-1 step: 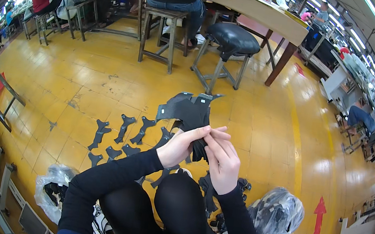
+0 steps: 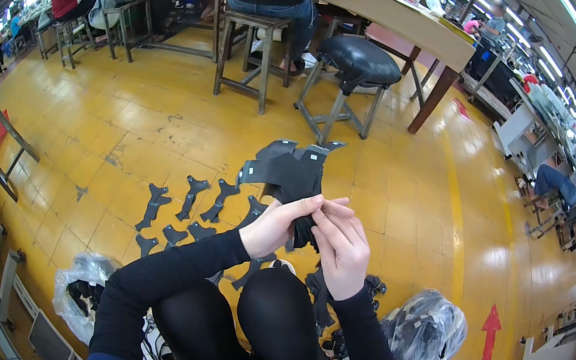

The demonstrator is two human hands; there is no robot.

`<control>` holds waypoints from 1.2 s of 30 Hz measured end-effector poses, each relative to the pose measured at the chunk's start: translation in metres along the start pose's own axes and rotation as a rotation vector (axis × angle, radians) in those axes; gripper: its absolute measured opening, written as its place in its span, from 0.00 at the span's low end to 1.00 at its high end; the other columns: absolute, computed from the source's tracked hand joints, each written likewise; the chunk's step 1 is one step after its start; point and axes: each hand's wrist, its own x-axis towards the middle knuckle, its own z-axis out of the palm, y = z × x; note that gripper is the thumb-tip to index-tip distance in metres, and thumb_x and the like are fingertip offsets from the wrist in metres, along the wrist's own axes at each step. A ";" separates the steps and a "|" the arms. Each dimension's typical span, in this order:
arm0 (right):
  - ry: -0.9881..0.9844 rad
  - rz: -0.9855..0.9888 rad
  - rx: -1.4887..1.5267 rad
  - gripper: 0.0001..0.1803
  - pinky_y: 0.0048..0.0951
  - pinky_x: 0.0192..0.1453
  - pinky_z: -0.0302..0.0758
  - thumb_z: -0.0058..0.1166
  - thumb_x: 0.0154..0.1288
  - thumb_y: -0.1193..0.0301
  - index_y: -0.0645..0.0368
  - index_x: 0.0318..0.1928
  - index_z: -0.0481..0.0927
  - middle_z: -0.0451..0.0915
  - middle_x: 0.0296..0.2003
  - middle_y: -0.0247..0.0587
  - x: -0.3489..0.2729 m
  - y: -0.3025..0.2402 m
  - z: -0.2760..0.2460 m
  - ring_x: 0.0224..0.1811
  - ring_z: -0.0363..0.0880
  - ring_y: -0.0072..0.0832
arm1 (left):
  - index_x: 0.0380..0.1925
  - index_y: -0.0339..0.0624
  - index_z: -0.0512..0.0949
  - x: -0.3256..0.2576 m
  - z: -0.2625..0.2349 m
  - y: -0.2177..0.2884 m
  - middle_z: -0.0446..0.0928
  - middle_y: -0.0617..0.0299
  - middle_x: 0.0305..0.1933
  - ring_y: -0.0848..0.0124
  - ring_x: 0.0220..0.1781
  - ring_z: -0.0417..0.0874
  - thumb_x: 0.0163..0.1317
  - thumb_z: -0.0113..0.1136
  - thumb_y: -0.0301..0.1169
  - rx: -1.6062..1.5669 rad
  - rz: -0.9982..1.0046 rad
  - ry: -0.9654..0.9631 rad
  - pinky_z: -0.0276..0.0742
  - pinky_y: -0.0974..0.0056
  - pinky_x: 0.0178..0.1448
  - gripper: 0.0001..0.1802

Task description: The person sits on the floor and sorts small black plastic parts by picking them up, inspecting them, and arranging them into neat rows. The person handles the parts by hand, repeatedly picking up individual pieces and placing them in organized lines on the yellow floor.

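My left hand (image 2: 275, 224) is closed around a bundle of dark fabric pieces (image 2: 293, 173), its thumb lying across the front. The pieces fan out above the fingers, and a few carry small white labels near their ends. At the bundle's right edge, the fingertips of my right hand (image 2: 344, 252) pinch together close to the left thumb; exactly what lies between them is hidden. On the floor beyond my left forearm, similar dark cut pieces (image 2: 190, 199) are laid out in rows. More dark pieces (image 2: 319, 296) lie heaped below my right wrist.
Clear plastic bags with dark pieces stand on both sides of me, one at the left (image 2: 81, 291) and a bigger one at the right (image 2: 425, 331). Ahead are a black-padded stool (image 2: 357, 64), a wooden stool (image 2: 255, 22) with a seated person, and a long worktable (image 2: 401, 22).
The upper ends of the fabric pieces have shifted very slightly in my grip. Both hands stay in nearly the same place.
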 end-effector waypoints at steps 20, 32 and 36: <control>-0.362 -0.398 0.080 0.08 0.35 0.57 0.65 0.56 0.50 0.76 0.59 0.34 0.76 0.72 0.36 0.38 0.011 0.021 -0.001 0.45 0.70 0.37 | 0.38 0.39 0.79 0.010 -0.016 -0.007 0.78 0.65 0.37 0.79 0.38 0.77 0.63 0.59 0.41 0.068 -0.027 0.345 0.74 0.71 0.43 0.15; -0.578 -0.009 0.139 0.06 0.33 0.43 0.67 0.55 0.54 0.78 0.57 0.34 0.74 0.74 0.30 0.40 -0.083 0.068 0.011 0.36 0.72 0.38 | 0.30 0.45 0.69 0.018 -0.075 0.029 0.66 0.69 0.23 0.75 0.28 0.71 0.67 0.51 0.50 -0.435 0.447 0.582 0.72 0.70 0.41 0.19; -0.539 0.244 0.121 0.05 0.36 0.45 0.67 0.55 0.54 0.77 0.59 0.32 0.74 0.73 0.31 0.39 -0.155 0.115 0.010 0.39 0.72 0.40 | 0.35 0.44 0.69 -0.014 -0.094 0.027 0.67 0.68 0.28 0.75 0.32 0.71 0.68 0.49 0.51 -0.341 0.397 0.625 0.71 0.71 0.44 0.20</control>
